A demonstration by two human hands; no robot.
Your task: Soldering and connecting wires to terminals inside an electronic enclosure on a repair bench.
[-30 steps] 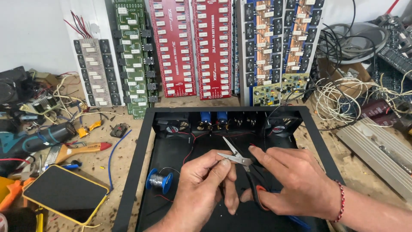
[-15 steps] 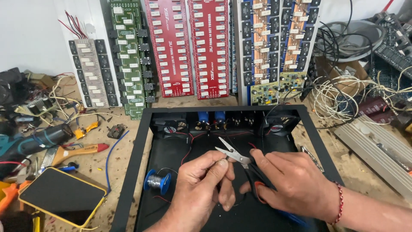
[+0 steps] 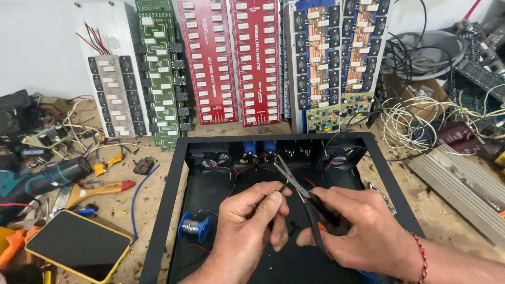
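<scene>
Over the cluttered tabletop (image 3: 158,210), our right hand (image 3: 363,236) grips scissors (image 3: 294,181), blades open beside the black wire (image 3: 283,187) pinched in our left hand (image 3: 250,221).

Both hands are working close together at lower centre, forearms coming in from the 6 o'clock edge. Left hand (image 3: 252,221) is sitting palm-down, thumb and forefinger pinching tight at its 1 o'clock tip, other fingers curling under. Right hand (image 3: 357,231) is lying at 3 o'clock of the left, knuckles up, fingers wrapping closed in a grip, thumb pointing toward 10 o'clock. Right wrist is angling off toward 4 o'clock, wearing a red bead band. Fingertips of the two hands are nearly touching.
</scene>
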